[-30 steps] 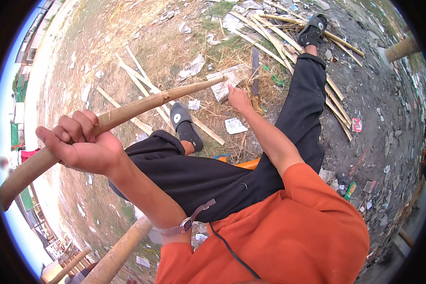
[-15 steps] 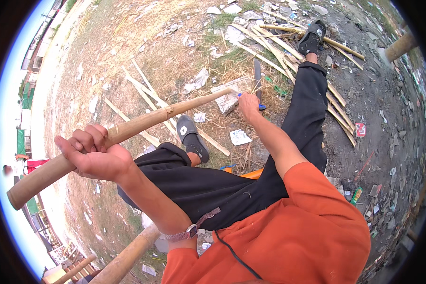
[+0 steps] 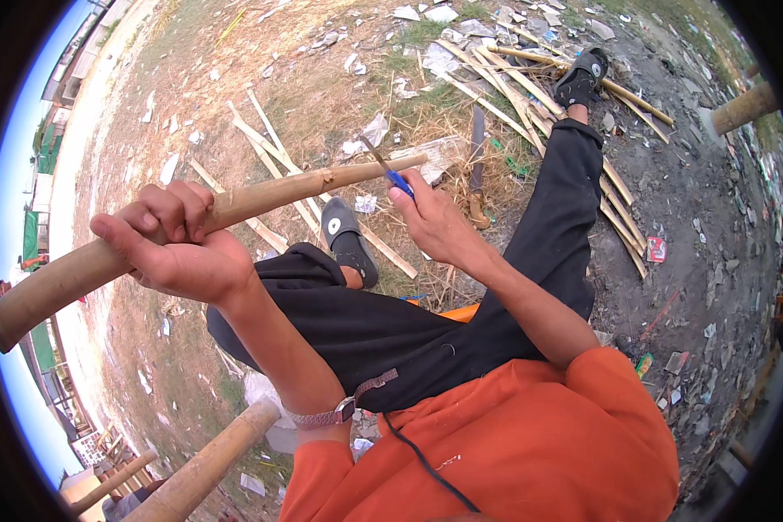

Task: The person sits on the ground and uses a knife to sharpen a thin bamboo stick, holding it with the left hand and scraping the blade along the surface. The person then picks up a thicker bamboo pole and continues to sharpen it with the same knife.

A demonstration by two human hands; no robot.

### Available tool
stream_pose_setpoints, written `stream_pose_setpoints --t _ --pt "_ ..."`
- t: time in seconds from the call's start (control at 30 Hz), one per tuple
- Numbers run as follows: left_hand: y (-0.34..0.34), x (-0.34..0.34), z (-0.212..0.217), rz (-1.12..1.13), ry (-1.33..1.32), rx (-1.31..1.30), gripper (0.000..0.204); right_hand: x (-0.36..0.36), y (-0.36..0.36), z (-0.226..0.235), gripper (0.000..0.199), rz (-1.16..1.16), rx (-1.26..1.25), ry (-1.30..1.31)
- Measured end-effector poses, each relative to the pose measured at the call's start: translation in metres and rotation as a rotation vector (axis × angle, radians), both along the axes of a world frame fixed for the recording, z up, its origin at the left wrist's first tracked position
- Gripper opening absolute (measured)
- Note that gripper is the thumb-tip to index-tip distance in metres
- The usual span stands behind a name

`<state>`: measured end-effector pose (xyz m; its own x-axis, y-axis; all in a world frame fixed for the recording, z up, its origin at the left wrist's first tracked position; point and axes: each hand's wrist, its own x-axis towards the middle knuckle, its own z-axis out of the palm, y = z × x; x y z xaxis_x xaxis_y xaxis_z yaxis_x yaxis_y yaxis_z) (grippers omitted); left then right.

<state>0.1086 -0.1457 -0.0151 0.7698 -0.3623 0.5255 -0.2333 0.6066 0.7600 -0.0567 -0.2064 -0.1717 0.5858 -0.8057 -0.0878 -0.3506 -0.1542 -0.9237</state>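
My left hand [image 3: 183, 235] is closed round a long bamboo pole [image 3: 278, 190], whose thick end reaches out to the left and whose thinner end points to the far middle. In my right hand [image 3: 433, 219] is a knife [image 3: 400, 182] with a blue handle. Its narrow dark blade crosses the pole near the thin end; whether the edge touches the bamboo I cannot tell. Beyond the right hand, a large blade with a brown handle [image 3: 477, 157] lies on dry straw.
Split bamboo strips [image 3: 518, 109] lie by my right foot, others [image 3: 270, 165] beyond my left foot. A thick bamboo post [image 3: 209, 457] stands at lower left, another post [image 3: 744, 109] at far right. Paper scraps and rubble litter the ground.
My right hand has drawn back toward me and left, bringing the knife's blade into sight across the pole. The pole's thick end has shifted a little left and up in the picture.
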Motion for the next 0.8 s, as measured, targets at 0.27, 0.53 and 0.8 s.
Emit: stream_pose_setpoints --t 0.27,0.53,0.8 --pt "0.003 -0.004 -0.005 -0.100 -0.027 -0.060 0.046 0.024 0.031 0.002 0.019 -0.070 -0.247 0.064" --pt "0.008 0.001 -0.008 -0.140 -0.022 -0.067 0.048 0.023 0.032 0.005 0.021 -0.062 -0.210 0.221" --pt "0.009 -0.003 -0.007 -0.127 -0.023 -0.075 0.048 0.022 0.026 0.028 0.022 -0.012 -0.140 0.195"
